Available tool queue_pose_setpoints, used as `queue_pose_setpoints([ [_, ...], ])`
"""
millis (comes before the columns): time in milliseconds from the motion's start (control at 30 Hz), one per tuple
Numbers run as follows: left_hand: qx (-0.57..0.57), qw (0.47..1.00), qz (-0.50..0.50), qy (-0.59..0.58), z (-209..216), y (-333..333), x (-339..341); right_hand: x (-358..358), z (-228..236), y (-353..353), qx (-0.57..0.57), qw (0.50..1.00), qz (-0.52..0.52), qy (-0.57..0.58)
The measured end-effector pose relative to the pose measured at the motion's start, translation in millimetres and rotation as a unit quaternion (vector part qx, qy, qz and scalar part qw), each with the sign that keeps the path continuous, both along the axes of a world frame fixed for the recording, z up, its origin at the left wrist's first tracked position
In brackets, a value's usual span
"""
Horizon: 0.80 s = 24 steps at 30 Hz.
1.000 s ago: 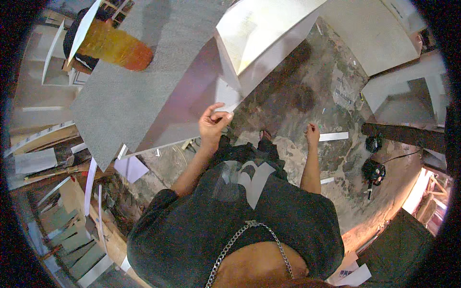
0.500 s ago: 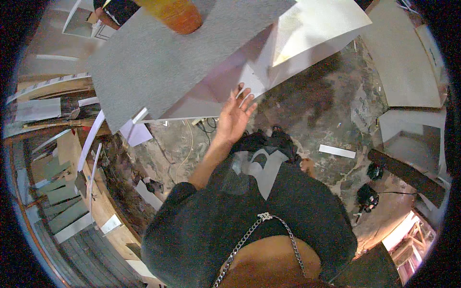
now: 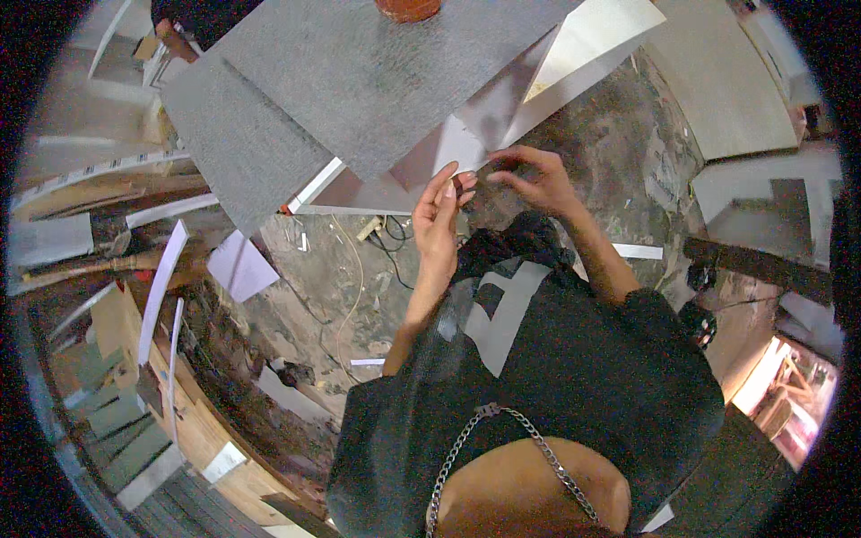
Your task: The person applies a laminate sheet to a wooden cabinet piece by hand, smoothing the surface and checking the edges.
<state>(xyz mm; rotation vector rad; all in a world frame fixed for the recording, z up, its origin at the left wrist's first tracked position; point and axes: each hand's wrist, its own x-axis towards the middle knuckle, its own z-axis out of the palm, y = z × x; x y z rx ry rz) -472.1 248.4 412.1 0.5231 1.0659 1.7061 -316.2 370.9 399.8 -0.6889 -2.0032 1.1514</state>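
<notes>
My left hand (image 3: 438, 220) is raised in front of the grey-topped panels, palm turned inward. Its fingers curl toward the thumb, and whatever may lie between them is too small to make out. Close by on the right, my right hand (image 3: 536, 184) has bent fingers, with a gap between thumb and forefinger and nothing visible in it. The hands do not touch. Beyond them lie grey, textured panels (image 3: 359, 81), one edge overlapping another. A reddish-brown round container (image 3: 408, 9) stands on top, cut off by the upper frame edge. Underneath, pale boxlike surfaces (image 3: 462, 143) show.
Pale boards (image 3: 717, 85) lean at the right. A dark beam (image 3: 758, 255) lies below them. White strips (image 3: 164, 291) and wood pieces (image 3: 134, 314) fill the left side. Cables (image 3: 390, 238) and a lilac offcut (image 3: 242, 266) lie on the stained floor. Part of another person (image 3: 179, 40) shows at upper left.
My right hand has come up beside the left. The left fingers, spread before, are now curled. The grey sheets show an offset edge, and the container sits higher in view.
</notes>
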Motion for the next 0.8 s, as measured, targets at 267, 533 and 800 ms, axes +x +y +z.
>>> queue_pose_setpoints([
  [267, -0.008, 0.998, -0.051, -0.031, -3, -15, -8, -19, -3, -29, 0.100, 0.995, 0.009, 0.013],
  [533, -0.062, 0.980, -0.179, -0.067, -11, 33, 30, 43, -26, 3, 0.033, 0.999, -0.033, 0.008],
  [800, -0.108, 0.957, -0.269, 0.000, -11, 164, 116, 113, -76, 129, -0.146, 0.947, -0.255, 0.133],
])
